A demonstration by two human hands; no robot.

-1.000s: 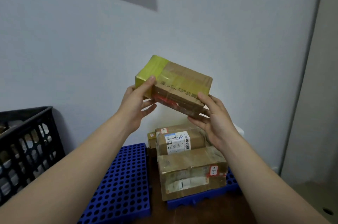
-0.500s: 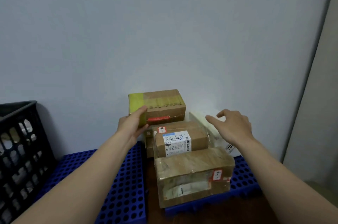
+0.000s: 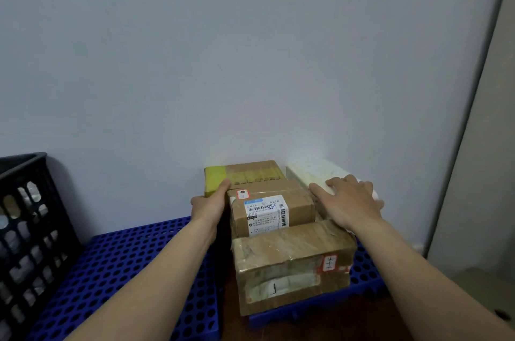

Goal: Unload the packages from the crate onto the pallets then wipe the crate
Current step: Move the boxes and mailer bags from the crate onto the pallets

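Left hand [image 3: 209,202]: I see it gripping the yellow-taped box [image 3: 250,172], thumb on top.
Right hand [image 3: 349,201]: fingers flat on the white box [image 3: 309,170].
Its place: middle of the frame, by the wall [image 3: 250,62].
Crate [image 3: 41,173]: black, left edge.

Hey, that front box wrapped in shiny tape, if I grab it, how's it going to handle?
The front box probably feels slick: glossy tape covers most of it. Its cardboard looks dented and wrinkled, so it may give a little under a squeeze. With flat sides lying broad on the blue pallet, it's unlikely to roll or tip.
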